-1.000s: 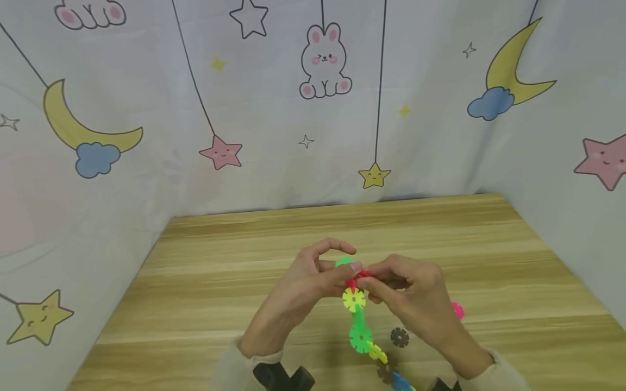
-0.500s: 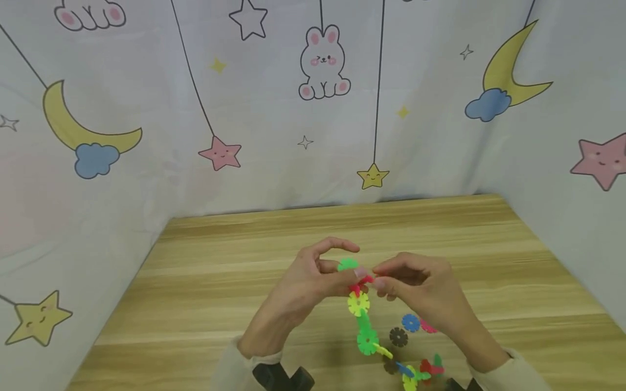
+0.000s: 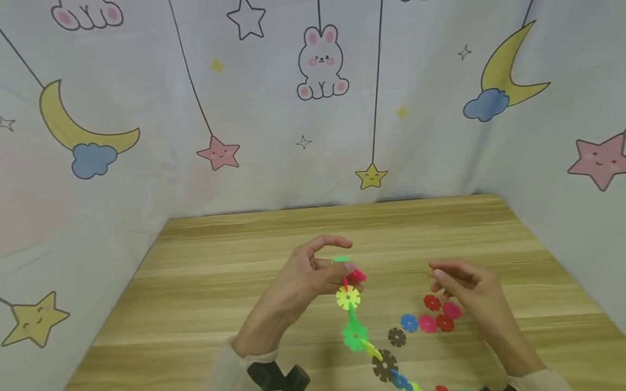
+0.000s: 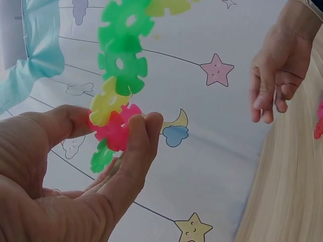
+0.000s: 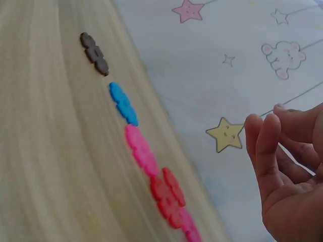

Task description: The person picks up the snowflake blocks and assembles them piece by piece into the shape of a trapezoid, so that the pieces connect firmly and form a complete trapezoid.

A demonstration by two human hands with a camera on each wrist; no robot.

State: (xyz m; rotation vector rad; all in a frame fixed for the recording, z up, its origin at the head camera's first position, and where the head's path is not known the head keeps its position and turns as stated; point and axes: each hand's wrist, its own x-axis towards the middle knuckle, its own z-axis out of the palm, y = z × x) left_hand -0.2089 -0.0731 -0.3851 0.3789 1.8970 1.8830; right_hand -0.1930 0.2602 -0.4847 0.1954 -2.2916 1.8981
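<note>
My left hand (image 3: 308, 274) pinches a pink snowflake disc (image 4: 117, 133) between thumb and fingers. It belongs to a chain of slotted plastic discs; a green disc (image 4: 102, 157) joins it on one side. From the pinch the chain hangs down through a yellow disc (image 3: 348, 297), a green disc (image 3: 355, 335) and a dark brown disc (image 3: 385, 365); its lower end leaves the head view. Off to the right, my right hand (image 3: 476, 290) hovers with loosely bent fingers and nothing between them. Closest to it are loose discs, among them a red disc (image 3: 432, 302) and a pink disc (image 3: 452, 310).
On the wood-grain table (image 3: 220, 326) also lie a loose brown disc (image 3: 397, 337), a blue disc (image 3: 409, 323), another pink disc (image 3: 427, 324) and another red disc (image 3: 445, 323). A white cloth (image 3: 274, 108) printed with moons and stars encloses the back and sides.
My right hand has come away from the chain and moved right, over the loose discs. The left hand keeps its pinch, having shifted slightly left, and the chain has swung a little.
</note>
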